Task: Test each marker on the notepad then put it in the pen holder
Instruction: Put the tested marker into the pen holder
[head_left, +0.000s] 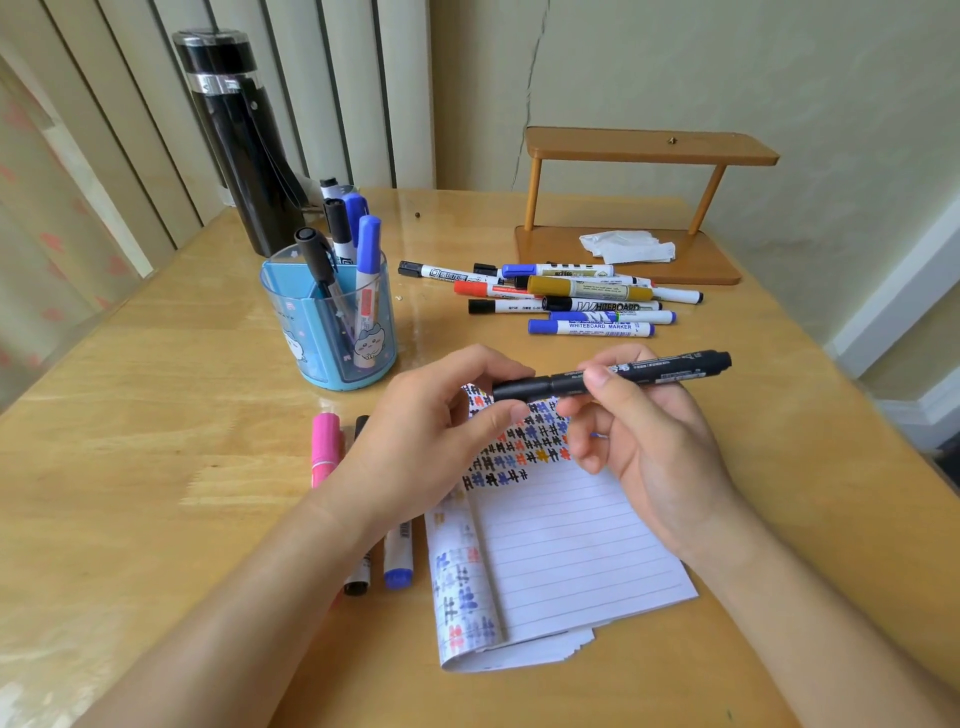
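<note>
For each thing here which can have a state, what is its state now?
Black marker: capped, held level.
Left hand: pinches its cap.
Right hand: grips its barrel.
Notepad: open, top rows marked.
Pen holder: upright, holds markers.
Marker pile: lying, capped.
Bottle: upright, lid on.

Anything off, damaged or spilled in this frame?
Yes: a long crack runs down the wall behind the table. A crumpled tissue lies on the wooden stand. Nothing looks spilled.
</note>
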